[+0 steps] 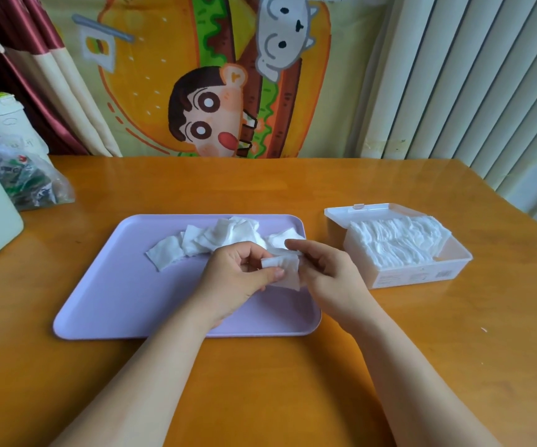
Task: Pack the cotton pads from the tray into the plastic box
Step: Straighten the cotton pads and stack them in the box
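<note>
1. Both hands meet over the right half of the tray (125, 285). The left hand (244, 279) curls round a held stack (281, 269) of cotton pads, its thumb pressing the stack's front face. The right hand (328, 269) grips the same stack from its right side with bent fingers.
2. By the look of them, the pads are thin, soft and almost weightless. They should bend and crumple easily but will not break, and their fuzzy faces are likely to cling together rather than slip.
3. The best hold is probably a light pinch across the flat faces with the edges squared up first. A hard squeeze would buckle the stack, and a loose one would let single sheets peel away.
4. The loose pads (215, 235) lie in an overlapping heap along the tray's far edge, running towards its far right corner. One lies a little apart at the left end.
5. There are roughly eight to ten loose pads, but the overlaps prevent an exact count. The held stack has several sheets, and I cannot tell how many.
6. There is one tray and one plastic box (422, 275), which stands on the table (260, 382) just beside the tray's right edge with its lid (357, 209) hinged back.
7. The packed pads (396, 240) stand on edge in dense rows and fill most of the box. They are too many to count, and a narrow gap shows along the box's near right side.
</note>
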The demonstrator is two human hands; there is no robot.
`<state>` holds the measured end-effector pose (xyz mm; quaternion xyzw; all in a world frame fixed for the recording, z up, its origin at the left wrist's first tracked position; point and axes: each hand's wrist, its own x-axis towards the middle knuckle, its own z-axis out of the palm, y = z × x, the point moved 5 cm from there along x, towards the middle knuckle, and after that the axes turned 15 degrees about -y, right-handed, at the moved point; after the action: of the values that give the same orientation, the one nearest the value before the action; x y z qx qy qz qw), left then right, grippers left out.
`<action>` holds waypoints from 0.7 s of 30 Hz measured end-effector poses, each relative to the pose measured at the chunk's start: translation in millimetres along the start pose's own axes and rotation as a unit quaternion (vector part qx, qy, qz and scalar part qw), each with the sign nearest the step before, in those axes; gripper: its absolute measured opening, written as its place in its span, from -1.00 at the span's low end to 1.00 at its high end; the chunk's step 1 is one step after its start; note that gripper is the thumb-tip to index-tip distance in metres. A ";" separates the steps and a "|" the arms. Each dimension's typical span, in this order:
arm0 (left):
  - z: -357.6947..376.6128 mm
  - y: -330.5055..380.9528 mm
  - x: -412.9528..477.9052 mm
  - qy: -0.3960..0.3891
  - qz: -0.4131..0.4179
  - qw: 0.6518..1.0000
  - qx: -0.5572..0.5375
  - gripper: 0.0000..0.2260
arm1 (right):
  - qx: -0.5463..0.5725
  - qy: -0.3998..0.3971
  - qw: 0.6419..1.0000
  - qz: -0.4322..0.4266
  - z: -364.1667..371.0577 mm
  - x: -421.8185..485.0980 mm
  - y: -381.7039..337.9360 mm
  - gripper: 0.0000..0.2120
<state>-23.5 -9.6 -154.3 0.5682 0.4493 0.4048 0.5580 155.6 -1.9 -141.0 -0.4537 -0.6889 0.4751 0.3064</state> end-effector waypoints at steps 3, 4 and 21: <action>-0.6 -1.0 0.8 0.018 -0.006 1.000 0.012 -0.82 | 0.049 -0.023 0.998 0.011 3.4 1.1 1.0 -0.70; -1.2 -2.1 2.0 0.026 -0.007 1.000 0.017 -0.82 | 0.046 -0.030 0.998 0.009 4.9 1.0 -0.3 -0.69; 13.8 19.7 73.4 0.034 -0.081 0.860 0.503 -0.80 | -0.031 0.232 0.972 -0.002 -14.0 -5.2 7.3 -0.50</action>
<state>10.6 57.9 -138.3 0.7188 0.6551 0.0965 0.2118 172.0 -0.3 -142.7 -0.5590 -0.6144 0.3347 0.4449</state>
